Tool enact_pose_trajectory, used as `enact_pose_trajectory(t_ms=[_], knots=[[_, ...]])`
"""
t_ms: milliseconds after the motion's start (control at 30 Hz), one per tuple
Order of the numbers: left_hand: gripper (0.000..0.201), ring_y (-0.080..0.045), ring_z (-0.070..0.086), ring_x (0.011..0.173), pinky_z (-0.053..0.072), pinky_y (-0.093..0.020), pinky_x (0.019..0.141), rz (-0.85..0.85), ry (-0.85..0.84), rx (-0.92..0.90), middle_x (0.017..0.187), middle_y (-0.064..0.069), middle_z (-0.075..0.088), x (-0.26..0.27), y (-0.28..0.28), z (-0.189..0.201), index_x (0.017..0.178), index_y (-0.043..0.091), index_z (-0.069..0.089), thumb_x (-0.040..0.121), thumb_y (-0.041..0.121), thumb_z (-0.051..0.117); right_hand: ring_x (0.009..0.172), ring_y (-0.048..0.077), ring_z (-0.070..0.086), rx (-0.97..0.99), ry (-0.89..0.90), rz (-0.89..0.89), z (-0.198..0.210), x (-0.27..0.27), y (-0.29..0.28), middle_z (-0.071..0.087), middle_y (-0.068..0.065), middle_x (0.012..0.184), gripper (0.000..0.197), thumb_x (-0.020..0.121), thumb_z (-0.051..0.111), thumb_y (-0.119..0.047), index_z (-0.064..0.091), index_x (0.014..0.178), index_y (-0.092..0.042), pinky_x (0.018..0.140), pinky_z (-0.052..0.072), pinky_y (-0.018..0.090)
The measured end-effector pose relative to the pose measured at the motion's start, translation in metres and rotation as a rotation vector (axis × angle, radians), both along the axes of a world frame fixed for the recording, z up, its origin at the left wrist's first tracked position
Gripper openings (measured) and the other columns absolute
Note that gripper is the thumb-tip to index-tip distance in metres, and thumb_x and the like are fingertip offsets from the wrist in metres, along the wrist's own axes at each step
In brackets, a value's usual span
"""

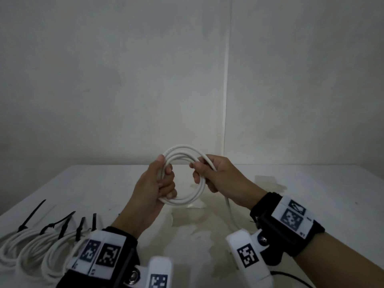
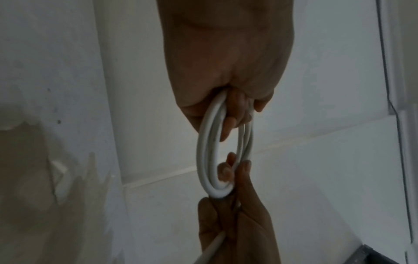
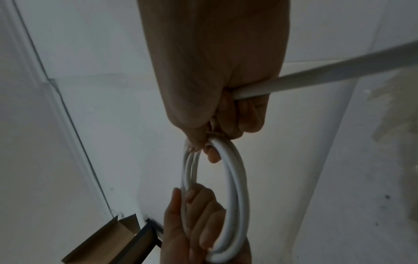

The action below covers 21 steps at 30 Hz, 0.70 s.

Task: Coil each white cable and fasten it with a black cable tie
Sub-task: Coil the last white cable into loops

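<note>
White cable (image 1: 182,175), coiled, gripped at opposite sides by left hand (image 1: 158,183) and right hand (image 1: 216,175).

No readable text.
The wrist bands (image 1: 291,220) carry only black-and-white square marker patterns; no words, brands or numbers can be read.

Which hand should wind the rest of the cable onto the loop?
Probably the right hand: the loose tail of the round white cable coil runs out through it toward the white table, while the left hand grips the finished loops.
</note>
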<state>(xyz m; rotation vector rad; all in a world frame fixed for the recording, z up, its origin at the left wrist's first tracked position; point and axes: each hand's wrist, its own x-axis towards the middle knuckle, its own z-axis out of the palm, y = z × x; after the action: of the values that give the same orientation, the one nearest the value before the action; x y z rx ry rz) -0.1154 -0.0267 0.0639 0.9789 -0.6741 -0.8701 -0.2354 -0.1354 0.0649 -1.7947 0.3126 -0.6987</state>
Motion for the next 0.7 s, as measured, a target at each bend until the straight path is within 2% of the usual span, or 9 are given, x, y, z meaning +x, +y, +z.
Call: enact_pose_trajectory(t_ms=[100,167,367,567,633,700], knots=[[0.033,-0.007,0.031,0.033,0.043,-0.020,0.044,-0.126,-0.031,0.001,0.043,0.005,0.033,0.004,0.006,0.000,0.070,0.008,0.050,0.087,0.035,0.040,0.040,0.004,0.035,-0.028,0.003,-0.001,0.004,-0.008,-0.006,0.057,-0.008,0.055,0.017,0.094,0.048,-0.018,0.061,0.085,-0.014,0.041,0.030,0.015],[0.030,-0.009,0.036,0.038,0.047,-0.022,0.049,-0.184,-0.024,-0.008,0.046,0.004,0.038,0.004,0.010,-0.001,0.075,0.006,0.052,0.081,0.033,0.042,0.041,0.003,0.036,-0.042,-0.001,0.011,0.005,-0.012,-0.008,0.056,-0.007,0.057,0.018,0.094,0.047,-0.017,0.062,0.086,-0.015,0.041,0.030,0.014],[0.026,-0.004,0.028,0.035,0.037,-0.017,0.041,-0.141,0.028,-0.054,0.045,0.008,0.031,-0.012,0.009,-0.001,0.073,0.008,0.050,0.080,0.033,0.045,0.042,0.006,0.033,0.055,-0.061,0.057,-0.002,-0.016,-0.010,0.056,-0.005,0.058,0.017,0.094,0.047,-0.011,0.063,0.091,-0.010,0.041,0.029,0.016],[0.035,-0.002,0.024,0.032,0.031,-0.015,0.036,-0.021,0.022,-0.052,0.043,0.009,0.028,-0.025,-0.002,0.000,0.067,0.012,0.047,0.095,0.031,0.038,0.041,0.004,0.034,0.041,-0.082,0.019,-0.002,-0.012,-0.013,0.056,0.000,0.060,0.017,0.094,0.047,-0.012,0.064,0.090,-0.013,0.041,0.030,0.016],[0.035,-0.002,0.024,0.032,0.030,-0.015,0.036,0.017,0.031,-0.044,0.042,0.010,0.029,-0.024,-0.004,-0.002,0.068,0.012,0.046,0.095,0.032,0.039,0.040,0.003,0.034,-0.001,-0.046,-0.004,-0.003,-0.011,-0.013,0.058,-0.003,0.061,0.018,0.094,0.047,-0.015,0.064,0.089,-0.014,0.041,0.031,0.016],[0.034,-0.002,0.024,0.032,0.029,-0.015,0.035,0.043,0.049,-0.041,0.042,0.010,0.029,-0.021,-0.004,-0.004,0.068,0.013,0.045,0.096,0.032,0.038,0.039,0.001,0.034,-0.056,-0.002,-0.047,-0.005,-0.009,-0.014,0.057,-0.012,0.057,0.020,0.095,0.046,-0.022,0.063,0.089,-0.015,0.042,0.032,0.015]])
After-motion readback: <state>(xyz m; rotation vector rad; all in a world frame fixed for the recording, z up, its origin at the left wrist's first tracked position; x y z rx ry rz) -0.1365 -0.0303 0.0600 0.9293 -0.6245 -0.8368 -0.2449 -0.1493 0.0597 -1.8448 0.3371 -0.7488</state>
